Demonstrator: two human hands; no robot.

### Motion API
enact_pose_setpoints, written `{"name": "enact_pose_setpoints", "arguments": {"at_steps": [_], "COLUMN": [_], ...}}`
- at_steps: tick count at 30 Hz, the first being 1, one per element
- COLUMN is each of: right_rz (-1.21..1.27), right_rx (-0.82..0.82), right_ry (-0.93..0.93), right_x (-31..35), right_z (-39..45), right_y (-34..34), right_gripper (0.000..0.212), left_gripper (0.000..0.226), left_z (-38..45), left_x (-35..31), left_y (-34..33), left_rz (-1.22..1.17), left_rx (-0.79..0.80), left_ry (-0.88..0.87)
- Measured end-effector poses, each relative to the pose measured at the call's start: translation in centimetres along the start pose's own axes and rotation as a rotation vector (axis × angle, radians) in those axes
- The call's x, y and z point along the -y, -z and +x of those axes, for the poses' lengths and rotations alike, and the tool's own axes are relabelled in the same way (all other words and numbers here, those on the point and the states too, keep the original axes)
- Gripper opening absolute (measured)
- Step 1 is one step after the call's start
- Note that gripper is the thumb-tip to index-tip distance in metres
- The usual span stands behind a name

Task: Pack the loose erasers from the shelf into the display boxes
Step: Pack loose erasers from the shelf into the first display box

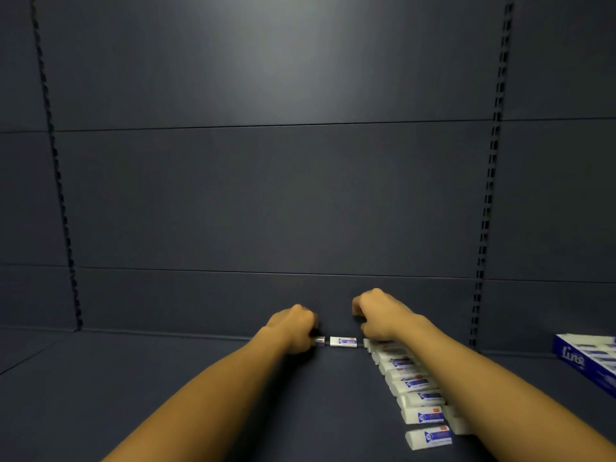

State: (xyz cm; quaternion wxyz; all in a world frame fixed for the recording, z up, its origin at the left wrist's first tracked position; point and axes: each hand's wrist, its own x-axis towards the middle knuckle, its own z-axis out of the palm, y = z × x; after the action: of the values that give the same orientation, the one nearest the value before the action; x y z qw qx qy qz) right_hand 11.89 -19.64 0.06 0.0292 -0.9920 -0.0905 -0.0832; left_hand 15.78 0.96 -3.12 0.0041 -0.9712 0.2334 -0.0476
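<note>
Eraser (343,341) lies crosswise on the shelf (166,378) between both curled hands; left hand (293,328) pinches another, right hand (383,316) grip unclear.

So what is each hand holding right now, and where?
Left hand grips a small white eraser with a blue sleeve by its left end. Right hand is curled over the eraser row; any hold is hidden.

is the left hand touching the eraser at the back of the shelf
Touching. In the head view the left hand curls its fingers round one eraser; the next eraser lies apart from it, with dark shelf between them.
</note>
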Motion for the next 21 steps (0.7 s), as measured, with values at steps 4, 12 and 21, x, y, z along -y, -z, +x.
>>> {"name": "enact_pose_setpoints", "arguments": {"at_steps": [4, 12, 21], "right_rz": [-0.013, -0.058, -0.131], "right_rx": [-0.003, 0.040, 0.066], "right_ry": [0.008, 0.038, 0.040], "right_x": [0.6, 2.3, 3.2], "right_z": [0.1, 0.6, 0.5], "right_y": [0.1, -1.0, -2.1], "right_gripper": [0.032, 0.025, 0.024], "left_gripper": [0.032, 0.035, 0.028], "left_z": [0.5, 0.7, -0.4], "left_x": [0.4, 1.5, 1.5], "left_y": [-0.9, -1.7, -2.2], "left_rz": [-0.024, -0.212, -0.250], "left_rx": [0.031, 0.005, -0.025], "left_ry": [-0.007, -0.032, -0.019]}}
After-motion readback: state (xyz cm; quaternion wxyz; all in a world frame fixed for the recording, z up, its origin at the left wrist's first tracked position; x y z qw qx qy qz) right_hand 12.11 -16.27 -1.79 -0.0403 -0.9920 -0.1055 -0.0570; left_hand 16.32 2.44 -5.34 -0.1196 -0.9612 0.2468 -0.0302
